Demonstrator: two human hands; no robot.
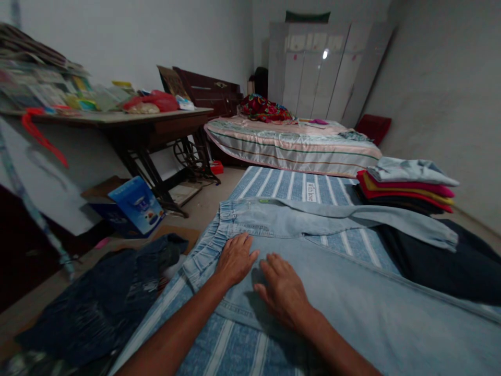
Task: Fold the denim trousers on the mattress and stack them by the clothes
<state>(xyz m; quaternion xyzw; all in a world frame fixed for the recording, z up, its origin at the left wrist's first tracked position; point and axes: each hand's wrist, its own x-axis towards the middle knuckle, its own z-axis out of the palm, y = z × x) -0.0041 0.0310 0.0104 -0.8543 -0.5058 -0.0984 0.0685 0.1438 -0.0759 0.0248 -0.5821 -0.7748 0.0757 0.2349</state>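
Jeans (344, 292) lie spread flat on the striped bed (282, 185). Left hand (235, 258) and right hand (284, 290) press side by side just below the jeans' waistband, fingers (245, 243) open and flat, gripping nothing. Folded clothes (407, 188) sit stacked beyond the jeans.

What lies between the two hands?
Head view: only a narrow strip of the light denim jeans; left hand and right hand both lie flat on it, apart.

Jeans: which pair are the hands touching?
The light blue jeans, spread on the bed: left hand and right hand rest flat on them. The dark jeans lie untouched beside the bed.
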